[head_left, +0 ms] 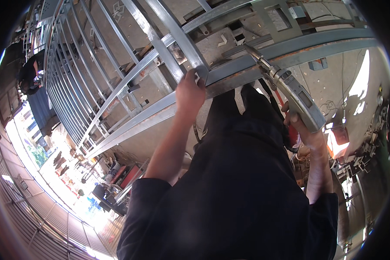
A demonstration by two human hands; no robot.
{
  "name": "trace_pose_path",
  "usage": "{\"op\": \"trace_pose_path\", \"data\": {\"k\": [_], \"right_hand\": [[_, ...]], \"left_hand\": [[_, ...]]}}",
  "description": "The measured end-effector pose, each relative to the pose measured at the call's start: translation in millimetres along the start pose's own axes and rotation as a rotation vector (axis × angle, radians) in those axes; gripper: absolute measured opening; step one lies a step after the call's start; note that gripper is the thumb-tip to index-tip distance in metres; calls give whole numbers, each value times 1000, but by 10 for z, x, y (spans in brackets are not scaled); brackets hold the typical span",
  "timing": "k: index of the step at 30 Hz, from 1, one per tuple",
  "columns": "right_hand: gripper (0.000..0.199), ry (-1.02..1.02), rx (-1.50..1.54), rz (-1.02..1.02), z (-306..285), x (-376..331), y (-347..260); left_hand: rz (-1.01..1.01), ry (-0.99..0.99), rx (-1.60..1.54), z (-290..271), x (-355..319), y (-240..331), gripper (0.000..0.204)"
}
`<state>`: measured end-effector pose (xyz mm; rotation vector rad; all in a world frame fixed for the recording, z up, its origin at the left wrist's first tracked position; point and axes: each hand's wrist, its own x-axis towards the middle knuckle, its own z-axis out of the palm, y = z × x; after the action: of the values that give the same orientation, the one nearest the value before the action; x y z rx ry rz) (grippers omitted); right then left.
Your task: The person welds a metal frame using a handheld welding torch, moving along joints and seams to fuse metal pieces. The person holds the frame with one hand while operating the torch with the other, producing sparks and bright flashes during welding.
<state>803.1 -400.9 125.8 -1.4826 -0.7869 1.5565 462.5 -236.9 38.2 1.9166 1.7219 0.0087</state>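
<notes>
My left hand point(190, 96) is closed at the lower end of a shiny square metal tube point(187, 43), where it meets the long grey frame rail point(236, 69). The fingertips bend around the tube's end; a second tube point(167, 56) runs alongside, just left. In my right hand point(302, 130) is a silver handheld welding gun point(300, 99), gripped from below. Its slim nozzle angles up and left above the rail, apart from my left hand. The gun's handle is mostly hidden by my fingers.
Many parallel bars point(69, 93) of the metal frame curve away to the left. Another person point(30, 71) is beyond them at the far left. A flat plate with a rectangular cutout point(281, 19) lies across the frame at upper right. A red-and-white box point(338, 141) stands at right.
</notes>
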Motion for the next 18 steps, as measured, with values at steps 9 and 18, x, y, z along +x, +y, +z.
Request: {"op": "trace_pose_path", "data": {"k": [9, 18], "right_hand": [[46, 64, -35, -68, 3, -175, 119], [38, 200, 182, -6, 223, -378, 338]], "left_hand": [[639, -933, 730, -472, 1191, 634, 66], [545, -1324, 711, -253, 1563, 777, 86]]}}
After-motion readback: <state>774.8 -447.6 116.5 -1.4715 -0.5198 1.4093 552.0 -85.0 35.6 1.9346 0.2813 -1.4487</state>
